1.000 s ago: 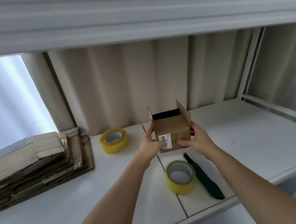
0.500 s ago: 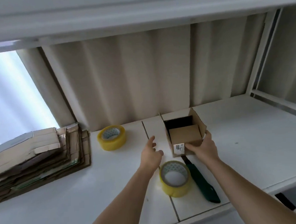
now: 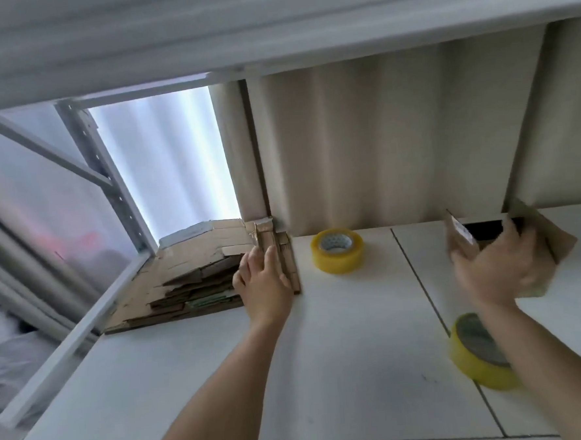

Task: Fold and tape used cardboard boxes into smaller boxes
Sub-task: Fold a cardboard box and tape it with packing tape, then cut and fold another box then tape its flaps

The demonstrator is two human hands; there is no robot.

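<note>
A stack of flattened used cardboard (image 3: 196, 259) lies at the back left of the white shelf (image 3: 340, 335). My left hand (image 3: 264, 282) reaches to the stack's right end, and its straight fingers touch the top sheets. A small open brown box (image 3: 559, 244) with raised flaps stands at the right. My right hand (image 3: 492, 268), blurred by motion, is spread in front of the box's near side. Its fingers look extended, not wrapped round the box.
One yellow tape roll (image 3: 337, 250) sits near the back wall between stack and box. A second yellow tape roll (image 3: 474, 351) lies near the front, partly behind my right forearm. An upper shelf (image 3: 270, 23) hangs overhead, and a metal post (image 3: 110, 183) stands at the left.
My view swung left. The left hand left the small box and travelled to the cardboard stack. The right hand set the box down on the shelf and loosened from it.
</note>
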